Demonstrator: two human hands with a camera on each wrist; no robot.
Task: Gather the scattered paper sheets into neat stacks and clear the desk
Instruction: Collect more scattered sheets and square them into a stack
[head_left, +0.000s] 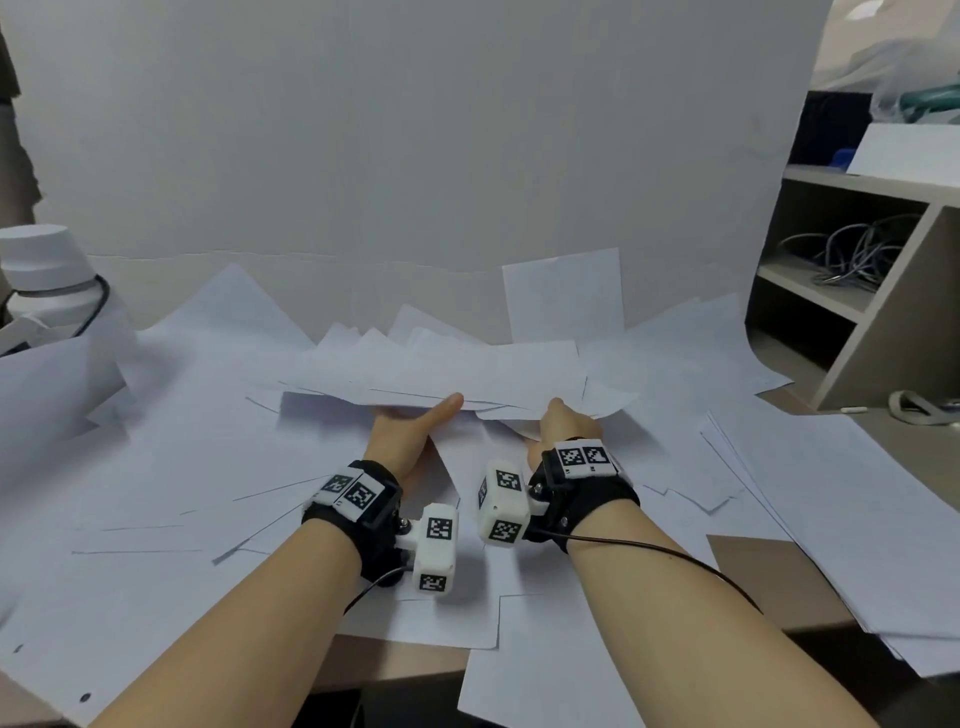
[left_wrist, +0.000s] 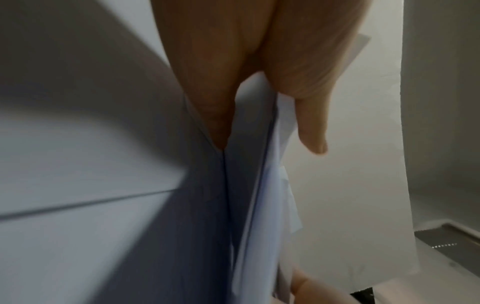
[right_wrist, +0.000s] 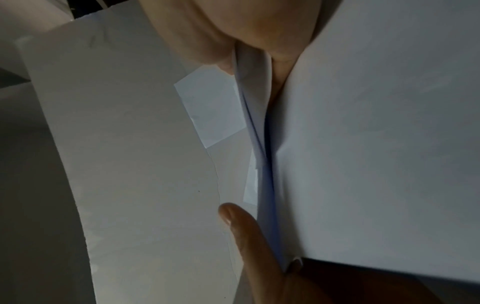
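Item: a loose sheaf of plain white paper sheets (head_left: 441, 374), uneven at the edges, raised off the table at mid-scene with its near edge towards the person.

Grip, left hand (head_left: 410, 431): thumb on top of the sheaf, fingers hidden beneath; the left wrist view showed the sheets (left_wrist: 257, 164) pinched edge-on between thumb and fingers. Grip, right hand (head_left: 563, 426): likewise closed on the near edge, thumb above, confirmed in the right wrist view, where the sheets (right_wrist: 257, 131) ran into the fold of the hand.

Relation: the sheaf's long axis ran left to right, across both grips and directly ahead of them; the hands sat side by side on the one edge, neither nearer than the other. Squaring the sheaf would probably turn on that shared edge.

Surface: a brown table (head_left: 769, 577), mostly covered by further scattered white sheets (head_left: 171, 467) lying at all angles, some overhanging the front edge. Gathering looked far from finished.

Room: a large white backdrop board (head_left: 415, 130) stood behind; a white lidded container (head_left: 47, 275) at far left; a beige shelf unit (head_left: 857, 291) with coiled grey cables (head_left: 852, 254) at right.
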